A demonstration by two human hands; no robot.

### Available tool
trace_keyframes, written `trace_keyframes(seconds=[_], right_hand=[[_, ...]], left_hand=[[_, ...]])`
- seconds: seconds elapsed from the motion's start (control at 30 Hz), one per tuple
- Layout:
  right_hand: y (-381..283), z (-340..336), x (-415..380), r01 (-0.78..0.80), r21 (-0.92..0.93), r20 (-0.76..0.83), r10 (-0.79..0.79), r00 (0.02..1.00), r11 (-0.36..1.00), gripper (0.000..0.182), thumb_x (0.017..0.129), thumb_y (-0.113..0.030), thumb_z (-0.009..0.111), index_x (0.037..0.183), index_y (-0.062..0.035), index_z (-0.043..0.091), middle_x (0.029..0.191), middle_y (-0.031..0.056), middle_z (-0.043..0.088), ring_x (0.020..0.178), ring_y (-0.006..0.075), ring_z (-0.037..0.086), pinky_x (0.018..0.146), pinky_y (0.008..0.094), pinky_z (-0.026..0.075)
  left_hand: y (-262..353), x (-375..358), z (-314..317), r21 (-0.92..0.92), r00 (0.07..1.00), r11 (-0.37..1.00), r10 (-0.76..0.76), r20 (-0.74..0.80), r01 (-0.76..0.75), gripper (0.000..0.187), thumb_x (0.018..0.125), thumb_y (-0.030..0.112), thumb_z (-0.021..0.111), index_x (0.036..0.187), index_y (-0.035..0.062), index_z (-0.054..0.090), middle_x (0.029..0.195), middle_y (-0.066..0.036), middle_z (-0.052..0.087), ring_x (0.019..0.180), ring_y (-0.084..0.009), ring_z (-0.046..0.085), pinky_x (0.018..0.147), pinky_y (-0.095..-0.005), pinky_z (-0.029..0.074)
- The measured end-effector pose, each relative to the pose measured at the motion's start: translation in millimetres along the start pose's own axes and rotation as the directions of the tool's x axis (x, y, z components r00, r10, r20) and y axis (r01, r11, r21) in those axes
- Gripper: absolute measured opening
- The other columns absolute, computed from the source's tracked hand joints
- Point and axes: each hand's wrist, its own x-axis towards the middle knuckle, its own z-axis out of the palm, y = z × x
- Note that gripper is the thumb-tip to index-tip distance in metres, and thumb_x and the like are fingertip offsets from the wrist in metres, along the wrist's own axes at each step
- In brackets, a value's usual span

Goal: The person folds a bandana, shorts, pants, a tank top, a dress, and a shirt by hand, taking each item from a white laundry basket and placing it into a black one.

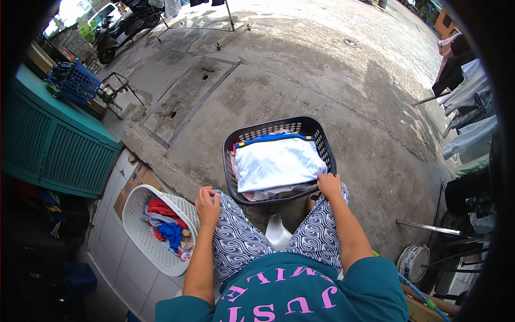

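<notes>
A black laundry basket [234,185] stands on the ground before my knees, with folded clothes stacked inside. On top lies a white folded garment [281,163] with a dark band and small yellow marks along its far edge. Blue cloth [267,136] shows behind it. My right hand [329,185] is at the basket's near right corner, fingers bent at the garment's corner, fingertips partly hidden. My left hand [207,206] rests by my left knee, holding nothing, with its fingers loosely bent and apart. Left of it, a white laundry basket [140,236] leans, holding crumpled red, blue and grey clothes.
A teal louvred cabinet [64,142] stands at left, with a blue basket [80,81] above it. Clothes [465,88] hang along the right side. A white bucket [413,261] sits at lower right. A motorbike [126,27] is parked at far left.
</notes>
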Motion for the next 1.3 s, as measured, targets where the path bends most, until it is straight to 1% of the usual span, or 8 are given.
trace_keyframes(seconds=[0.2,0.43,0.5,0.53,0.6,0.7,0.9,1.3], right_hand=[[0.5,1.8,0.0,0.008,-0.008,-0.023,-0.008,1.0,1.0,0.012,0.076,-0.02,0.053,0.079,-0.0125,0.061,0.073,0.0065,0.063,0.077,0.0226,0.059,0.071,0.0432,0.037],[-0.1,0.2,-0.8,0.007,0.017,-0.028,-0.006,1.0,1.0,0.012,0.076,-0.019,0.052,0.078,-0.0114,0.061,0.073,0.0074,0.063,0.077,0.0231,0.059,0.073,0.0448,0.038],[-0.3,-0.6,-0.7,0.006,0.034,-0.04,-0.004,0.999,0.999,0.012,0.075,-0.018,0.051,0.076,-0.0103,0.061,0.073,0.0082,0.063,0.077,0.0238,0.059,0.074,0.0463,0.038],[-0.2,0.1,-0.4,0.002,0.034,-0.035,-0.001,0.999,0.999,0.013,0.075,-0.018,0.051,0.076,-0.0102,0.061,0.073,0.0083,0.063,0.077,0.0238,0.059,0.075,0.0463,0.038],[0.0,0.0,-0.3,-0.001,0.034,-0.031,0.002,1.0,0.999,0.013,0.075,-0.018,0.051,0.076,-0.0101,0.061,0.073,0.0084,0.063,0.078,0.0238,0.059,0.075,0.0462,0.038],[0.1,-1.0,-0.1,-0.009,0.034,-0.019,0.01,1.0,0.999,0.013,0.075,-0.018,0.051,0.077,-0.0102,0.061,0.074,0.0088,0.063,0.078,0.0237,0.059,0.075,0.0463,0.038],[0.3,0.7,1.6,-0.024,-0.022,0.02,0.024,1.0,0.999,0.016,0.077,-0.021,0.051,0.082,-0.0129,0.064,0.076,0.0069,0.063,0.08,0.0227,0.059,0.072,0.0429,0.037],[0.6,0.4,0.1,-0.016,-0.002,-0.002,0.016,1.0,1.0,0.015,0.077,-0.021,0.051,0.081,-0.0122,0.063,0.076,0.007,0.064,0.08,0.0226,0.058,0.073,0.0435,0.037]], left_hand=[[-4.2,3.0,5.3,0.122,0.987,0.983,-0.145,0.063,0.137,0.026,0.078,0.022,0.055,0.098,0.0041,0.053,0.1,-0.013,0.055,0.094,-0.0325,0.052,0.08,-0.0395,0.04],[-33.6,19.0,8.9,0.011,0.919,0.949,-0.309,0.243,0.316,0.034,0.078,0.03,0.056,0.098,0.0036,0.061,0.098,-0.013,0.06,0.091,-0.0289,0.056,0.08,-0.0348,0.043],[-51.2,25.0,15.4,-0.413,0.785,0.687,-0.396,0.476,0.598,0.036,0.08,0.03,0.054,0.101,0.0015,0.061,0.096,-0.01,0.062,0.089,-0.0218,0.057,0.08,-0.0293,0.043],[-55.1,27.1,15.3,-0.414,0.786,0.688,-0.395,0.476,0.597,0.036,0.08,0.03,0.054,0.101,0.0015,0.061,0.096,-0.01,0.062,0.089,-0.0218,0.057,0.08,-0.0293,0.043],[-62.7,32.3,16.9,-0.448,0.547,0.315,-0.477,0.688,0.837,0.036,0.081,0.029,0.052,0.101,-0.0006,0.061,0.095,-0.008,0.063,0.086,-0.0165,0.057,0.078,-0.0253,0.042],[-69.9,33.5,19.5,-0.438,0.509,0.26,-0.469,0.722,0.861,0.032,0.082,0.026,0.051,0.098,0.0005,0.062,0.092,-0.007,0.063,0.084,-0.0175,0.058,0.078,-0.0254,0.042],[-83.7,28.9,29.6,-0.338,0.772,0.72,-0.432,0.466,0.606,0.035,0.083,0.029,0.049,0.09,-0.0015,0.064,0.087,-0.015,0.064,0.084,-0.0233,0.058,0.076,-0.0299,0.042],[-77.0,34.5,27.1,-0.222,0.84,0.843,-0.389,0.377,0.49,0.035,0.081,0.031,0.05,0.084,-0.0009,0.063,0.084,-0.021,0.061,0.081,-0.0312,0.057,0.072,-0.0357,0.042]])
